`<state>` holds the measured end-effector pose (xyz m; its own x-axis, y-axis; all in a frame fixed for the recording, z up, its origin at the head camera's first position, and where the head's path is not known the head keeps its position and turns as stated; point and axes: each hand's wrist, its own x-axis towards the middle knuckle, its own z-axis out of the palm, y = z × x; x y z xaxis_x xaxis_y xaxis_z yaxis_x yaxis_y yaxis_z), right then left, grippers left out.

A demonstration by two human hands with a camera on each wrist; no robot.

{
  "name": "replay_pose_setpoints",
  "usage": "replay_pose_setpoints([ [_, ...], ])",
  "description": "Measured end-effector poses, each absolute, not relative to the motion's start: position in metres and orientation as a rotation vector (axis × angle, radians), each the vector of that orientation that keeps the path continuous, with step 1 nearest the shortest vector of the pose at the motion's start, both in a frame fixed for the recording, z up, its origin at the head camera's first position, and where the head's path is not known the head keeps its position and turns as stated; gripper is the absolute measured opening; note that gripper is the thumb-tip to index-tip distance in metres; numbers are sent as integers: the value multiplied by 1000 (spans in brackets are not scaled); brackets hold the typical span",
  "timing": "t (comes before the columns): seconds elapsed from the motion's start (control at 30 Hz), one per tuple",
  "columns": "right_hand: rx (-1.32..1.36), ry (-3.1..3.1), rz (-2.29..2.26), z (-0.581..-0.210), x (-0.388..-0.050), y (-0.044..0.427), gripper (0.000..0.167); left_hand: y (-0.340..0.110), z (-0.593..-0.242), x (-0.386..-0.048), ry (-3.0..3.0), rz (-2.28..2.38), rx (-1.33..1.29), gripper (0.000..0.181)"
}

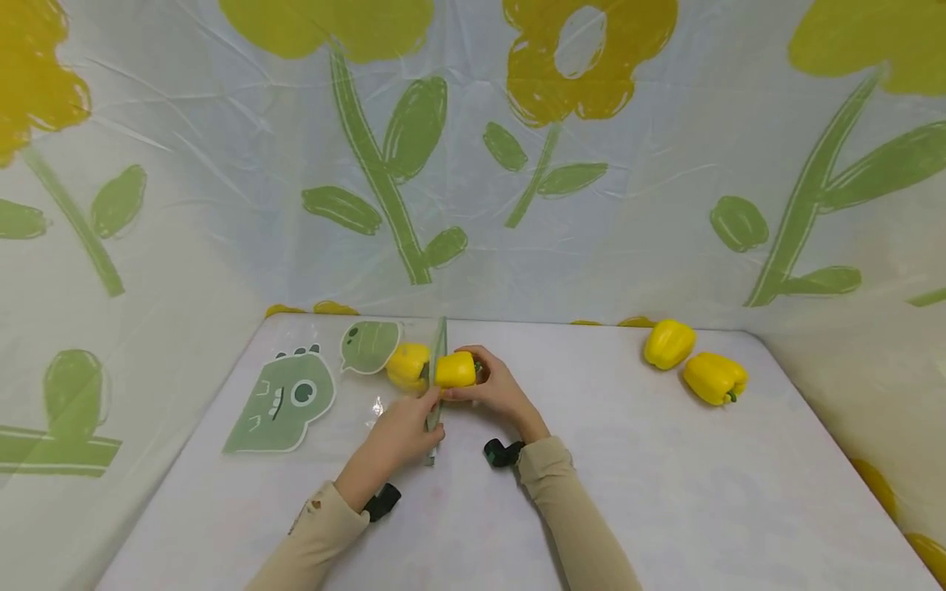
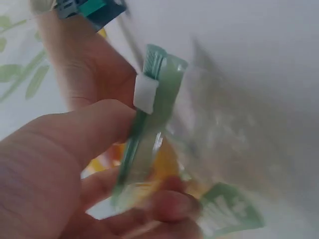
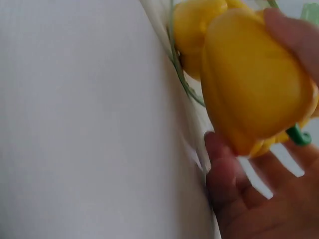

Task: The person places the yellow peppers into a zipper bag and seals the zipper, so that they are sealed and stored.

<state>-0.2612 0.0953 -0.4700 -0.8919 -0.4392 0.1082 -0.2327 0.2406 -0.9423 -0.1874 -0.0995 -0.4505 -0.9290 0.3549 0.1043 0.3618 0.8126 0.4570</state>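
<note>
A clear bag with green monster prints [image 1: 306, 402] lies on the table, its green-edged mouth facing right. My left hand [image 1: 399, 435] pinches the bag's edge; in the left wrist view the thumb lies by a white slider [image 2: 146, 93] on the green strip [image 2: 167, 89]. One yellow pepper [image 1: 408, 365] is inside the bag near the mouth. At the opening, my right hand [image 1: 498, 386] grips another yellow pepper [image 1: 456, 370] between thumb and fingers. The right wrist view shows this held pepper [image 3: 254, 74] close to the one in the bag [image 3: 192, 30].
Two more yellow peppers [image 1: 669, 344] [image 1: 714, 378] lie at the table's back right. The white table [image 1: 628, 492] meets a flower-printed curtain [image 1: 473, 164] behind and at both sides. Dark devices [image 1: 502, 452] sit at both wrists.
</note>
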Motion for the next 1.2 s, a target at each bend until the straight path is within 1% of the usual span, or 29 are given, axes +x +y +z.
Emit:
replay_pose_setpoints([
  [0.1, -675, 2301, -1729, -483, -269, 96, 64, -102, -453, -185, -2947, -790, -590, 23],
  [0.23, -721, 2135, -1764, -486, -269, 95, 63, -105, -454, -188, -2863, -828, -604, 30],
  [0.43, -642, 2164, -1746, -484, -264, 86, 65, -106, -453, -190, -2786, -825, -680, 34],
  [0.5, -600, 2244, -1736, -484, -263, 81, 67, -105, -452, -190, -2775, -836, -711, 34],
  [0.6, -597, 2362, -1654, -483, -261, 75, 74, -105, -452, -189, -2759, -841, -735, 33],
  [0.73, -649, 2260, -1650, -483, -260, 74, 80, -105, -452, -189, -2743, -859, -744, 32],
  [0.93, -736, 2126, -1655, -487, -262, 77, 74, -107, -455, -191, -2708, -879, -811, 32],
  [1.07, -725, 2238, -1558, -485, -263, 74, 75, -109, -457, -191, -2662, -876, -853, 33],
  [1.2, -786, 2394, -1383, -479, -265, 69, 76, -109, -456, -190, -2638, -855, -858, 34],
])
